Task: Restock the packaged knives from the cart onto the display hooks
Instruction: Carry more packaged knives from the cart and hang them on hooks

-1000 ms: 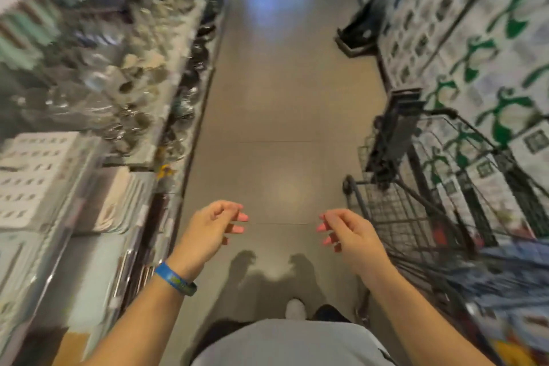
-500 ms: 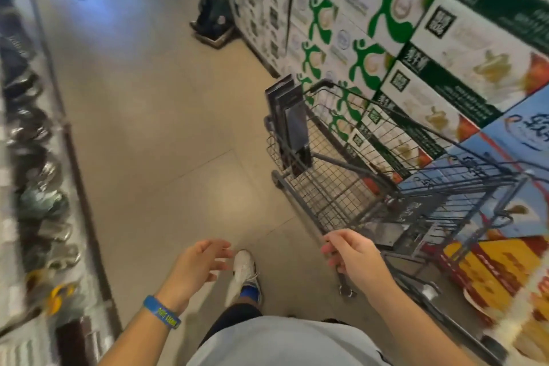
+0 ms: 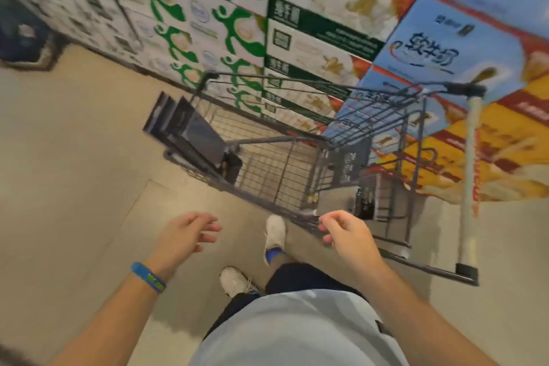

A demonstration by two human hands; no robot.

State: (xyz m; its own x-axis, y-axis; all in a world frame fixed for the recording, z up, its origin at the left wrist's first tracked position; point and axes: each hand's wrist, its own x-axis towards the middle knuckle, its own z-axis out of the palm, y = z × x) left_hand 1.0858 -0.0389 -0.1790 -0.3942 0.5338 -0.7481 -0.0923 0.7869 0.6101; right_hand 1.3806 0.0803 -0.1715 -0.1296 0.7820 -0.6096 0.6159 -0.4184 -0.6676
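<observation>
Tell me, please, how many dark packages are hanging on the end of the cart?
3 dark packages show, overlapped in a fan on the outside of the cart at its far end; blur could hide more behind them.

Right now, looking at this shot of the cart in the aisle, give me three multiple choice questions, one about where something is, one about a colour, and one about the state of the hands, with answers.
1. Where are the dark packages?
A. At the cart's far end, standing on edge
B. On the floor beside the cart
C. In the right hand

2. What colour is the wristband on the left arm?
A. Red
B. Blue
C. White

3. What are the two hands doing?
A. Both grip the cart handle
B. Each holds a package
C. Both are empty, fingers loosely curled

Answers:
1. A, the packages stand upright against the end of the cart farthest from the handle.
2. B, the band is blue with a small yellow-green mark.
3. C, the left hand and right hand hold nothing and touch nothing; the right hand is in front of the cart's near side.
</observation>
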